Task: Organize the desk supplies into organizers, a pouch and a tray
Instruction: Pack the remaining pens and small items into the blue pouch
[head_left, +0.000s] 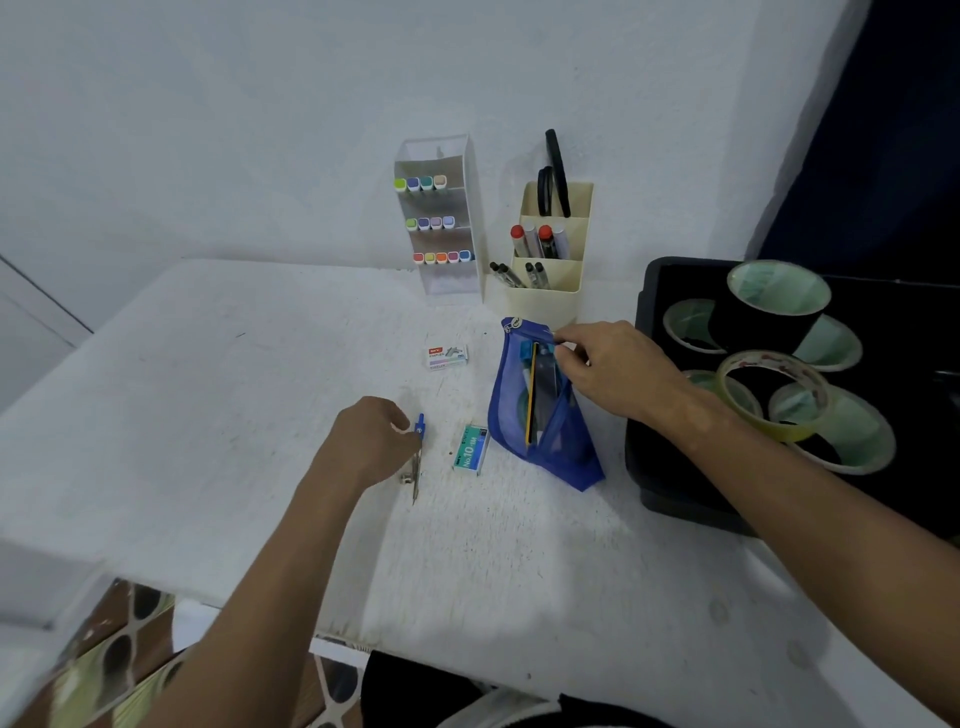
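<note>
Left hand (371, 439) is down on the white table (218, 405), fingertips pinched on the blue-topped compass (417, 457) lying flat there. Right hand (615, 371) pinches the upper edge of the blue mesh pouch (563, 447), holding its mouth open beside the black tray (654, 483). A green staple box (471, 448) sits between compass and pouch.

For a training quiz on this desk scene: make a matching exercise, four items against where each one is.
Items:
1. compass
2. scissors
3. tape rolls
4. pastel markers

Places:
A. black tray
B. back slot of the cream organizer
C. on the table, at the left hand
D. clear tiered organizer

Pairs: 1-C, 2-B, 3-A, 4-D
</note>
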